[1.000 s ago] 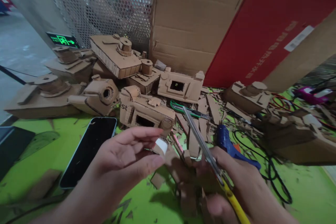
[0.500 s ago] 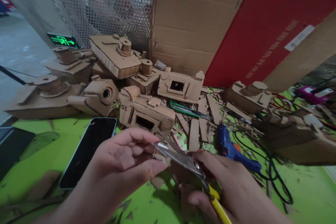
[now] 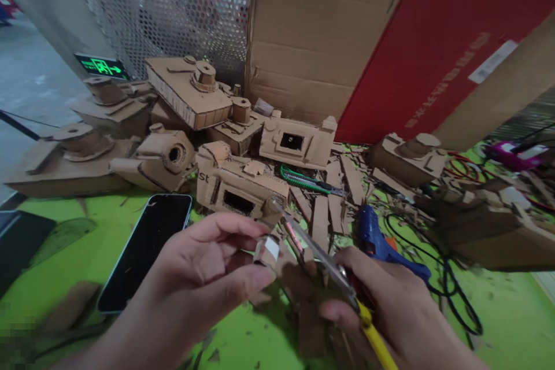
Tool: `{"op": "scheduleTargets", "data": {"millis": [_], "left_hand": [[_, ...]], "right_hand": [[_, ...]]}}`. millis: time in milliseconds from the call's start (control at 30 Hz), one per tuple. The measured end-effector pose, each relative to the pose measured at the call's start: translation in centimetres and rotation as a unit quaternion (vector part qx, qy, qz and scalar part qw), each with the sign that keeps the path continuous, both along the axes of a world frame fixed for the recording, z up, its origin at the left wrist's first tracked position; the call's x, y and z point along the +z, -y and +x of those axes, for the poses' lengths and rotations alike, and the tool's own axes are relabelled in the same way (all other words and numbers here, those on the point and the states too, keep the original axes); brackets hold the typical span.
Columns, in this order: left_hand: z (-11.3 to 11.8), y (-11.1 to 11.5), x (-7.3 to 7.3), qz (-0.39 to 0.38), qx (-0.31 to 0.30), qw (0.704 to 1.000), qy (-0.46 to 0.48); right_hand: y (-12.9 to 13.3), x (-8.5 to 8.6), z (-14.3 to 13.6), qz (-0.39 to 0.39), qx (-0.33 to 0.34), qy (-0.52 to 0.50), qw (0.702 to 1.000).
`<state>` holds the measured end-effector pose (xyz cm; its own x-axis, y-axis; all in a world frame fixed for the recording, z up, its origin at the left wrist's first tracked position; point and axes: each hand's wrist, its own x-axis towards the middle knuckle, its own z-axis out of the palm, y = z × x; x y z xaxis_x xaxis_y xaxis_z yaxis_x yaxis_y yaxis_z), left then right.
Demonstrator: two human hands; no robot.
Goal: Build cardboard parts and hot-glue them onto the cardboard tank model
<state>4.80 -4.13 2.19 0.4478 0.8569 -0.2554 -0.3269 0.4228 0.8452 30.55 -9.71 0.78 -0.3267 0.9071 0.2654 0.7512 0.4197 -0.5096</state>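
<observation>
Between thumb and fingertips, my left hand (image 3: 217, 266) pinches a small cardboard piece (image 3: 265, 253) with a white patch on its face. My right hand (image 3: 381, 300) grips yellow-handled scissors (image 3: 321, 255), their blades pointing up and left, apart from the piece. Just behind my left hand stands a cardboard camera model (image 3: 243, 188) with a dark rectangular opening. A black-screened phone (image 3: 147, 251) lies left of my left hand. Beside my right hand rests a blue glue gun (image 3: 388, 248) with its black cord. Fingers of my right hand are partly hidden by the handles.
Several cardboard camera models (image 3: 188, 92) are piled at the back left, and others (image 3: 410, 156) sit at the right. A green utility knife (image 3: 310, 179) lies among cardboard scraps on the green table (image 3: 511, 306). Behind stand large cardboard (image 3: 303, 34) and a red panel (image 3: 437, 40).
The scissors have moved right and away from the small cardboard piece, which now shows more fully. My left hand has hardly moved and still pinches it.
</observation>
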Motion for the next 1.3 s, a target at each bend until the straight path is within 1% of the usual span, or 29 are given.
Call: {"op": "scheduleTargets", "data": {"millis": [67, 167, 267, 400, 533, 633, 733, 967, 1133, 1300], "left_hand": [[0.0, 0.0, 0.0, 0.004, -0.004, 1.0, 0.003], [-0.1, 0.0, 0.0, 0.011, 0.014, 1.0, -0.008], [-0.1, -0.1, 0.0, 0.014, 0.017, 1.0, -0.004], [-0.2, 0.0, 0.0, 0.018, 0.005, 1.0, -0.005], [-0.1, 0.1, 0.1, 0.022, -0.002, 0.999, -0.025], [0.0, 0.0, 0.0, 0.022, -0.002, 0.999, -0.03], [-0.1, -0.1, -0.2, 0.01, 0.008, 0.999, -0.032], [-0.2, -0.1, -0.4, 0.007, 0.005, 1.0, -0.014], [0.1, 0.2, 0.1, -0.01, 0.005, 1.0, -0.004], [0.1, 0.1, 0.2, 0.017, -0.006, 1.0, -0.019]], "right_hand": [[-0.1, 0.1, 0.3, -0.019, 0.001, -0.01, 1.0], [0.2, 0.1, 0.5, -0.07, 0.016, -0.028, 0.997], [0.4, 0.3, 0.4, -0.099, 0.022, -0.013, 0.995], [0.3, 0.4, 0.0, -0.1, 0.018, 0.003, 0.995], [0.3, -0.2, -0.1, -0.094, 0.024, 0.019, 0.995], [0.4, -0.5, -0.2, -0.117, 0.026, 0.008, 0.993], [0.4, -0.6, -0.2, -0.122, 0.023, -0.008, 0.992], [0.1, -0.5, -0.3, -0.08, 0.026, -0.023, 0.996], [0.5, -0.5, -0.5, -0.043, 0.021, -0.006, 0.999], [0.2, 0.1, -0.5, 0.054, 0.011, 0.023, 0.998]]}}
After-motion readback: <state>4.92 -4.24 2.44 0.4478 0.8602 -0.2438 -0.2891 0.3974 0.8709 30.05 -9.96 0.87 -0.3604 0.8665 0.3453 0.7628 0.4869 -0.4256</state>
